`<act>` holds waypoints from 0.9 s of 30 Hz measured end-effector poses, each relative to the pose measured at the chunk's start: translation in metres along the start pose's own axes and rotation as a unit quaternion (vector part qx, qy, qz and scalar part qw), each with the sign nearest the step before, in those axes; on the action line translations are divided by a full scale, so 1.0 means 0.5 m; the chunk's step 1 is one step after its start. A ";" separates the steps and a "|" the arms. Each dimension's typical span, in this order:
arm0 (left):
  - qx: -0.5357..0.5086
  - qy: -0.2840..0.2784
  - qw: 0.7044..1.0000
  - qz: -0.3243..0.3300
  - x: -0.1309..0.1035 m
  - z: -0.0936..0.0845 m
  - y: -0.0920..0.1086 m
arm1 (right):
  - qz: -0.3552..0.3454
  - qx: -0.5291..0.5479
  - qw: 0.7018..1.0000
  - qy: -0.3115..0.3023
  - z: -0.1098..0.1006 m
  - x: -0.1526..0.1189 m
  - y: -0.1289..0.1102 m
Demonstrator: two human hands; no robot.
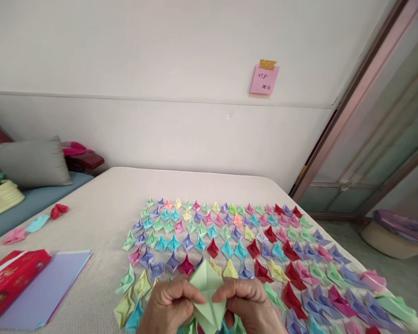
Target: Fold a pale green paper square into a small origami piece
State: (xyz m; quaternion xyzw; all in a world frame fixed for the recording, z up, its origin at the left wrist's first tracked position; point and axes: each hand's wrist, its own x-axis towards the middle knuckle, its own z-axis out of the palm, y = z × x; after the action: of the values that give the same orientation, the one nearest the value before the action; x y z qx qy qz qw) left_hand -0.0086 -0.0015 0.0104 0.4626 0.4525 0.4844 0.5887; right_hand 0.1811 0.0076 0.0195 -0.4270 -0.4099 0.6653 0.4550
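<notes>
Between my two hands is a pale green folded paper (pixel 207 283), a creased diamond shape held up near the bottom of the view. My left hand (pixel 170 304) pinches its left side between thumb and fingers. On the right edge, my right hand (pixel 248 304) does the same, its fingertips partly behind the sheet. Below and beyond the hands, rows of small folded paper boats (pixel 186 265) in many colours cover the table. Several boats are hidden behind my hands and the paper.
At left, a red packet (pixel 17 280) lies on a stack of coloured paper (pixel 64 278). Three crumpled or folded paper pieces (pixel 38 223) sit farther back. A pink note (pixel 264 80) is taped to the wall. A lined bin (pixel 400 234) stands right of the table.
</notes>
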 end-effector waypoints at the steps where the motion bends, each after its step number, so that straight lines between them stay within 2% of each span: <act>1: 0.021 -0.004 1.000 0.012 -0.001 -0.002 0.004 | -0.001 -0.002 1.000 -0.007 -0.001 0.000 -0.002; 5: 0.053 -0.032 0.998 -0.003 -0.004 -0.007 0.019 | -0.025 -0.011 0.998 -0.051 -0.005 0.000 -0.010; 12: 0.045 -0.019 0.999 -0.006 -0.003 -0.003 0.027 | -0.048 -0.042 0.993 -0.097 -0.013 -0.009 -0.029; 20: -0.003 -0.032 0.999 -0.040 -0.003 0.004 0.032 | -0.060 -0.058 0.992 -0.099 -0.004 -0.009 -0.037; 27: 0.017 -0.046 0.998 -0.028 -0.004 -0.003 0.023 | -0.050 -0.071 0.991 -0.100 0.006 -0.018 -0.053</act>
State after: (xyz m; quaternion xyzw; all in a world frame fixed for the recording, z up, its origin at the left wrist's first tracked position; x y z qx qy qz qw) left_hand -0.0122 -0.0019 0.0216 0.4815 0.4460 0.4381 0.6142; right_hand 0.1869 0.0052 0.0471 -0.3681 -0.5205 0.6504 0.4130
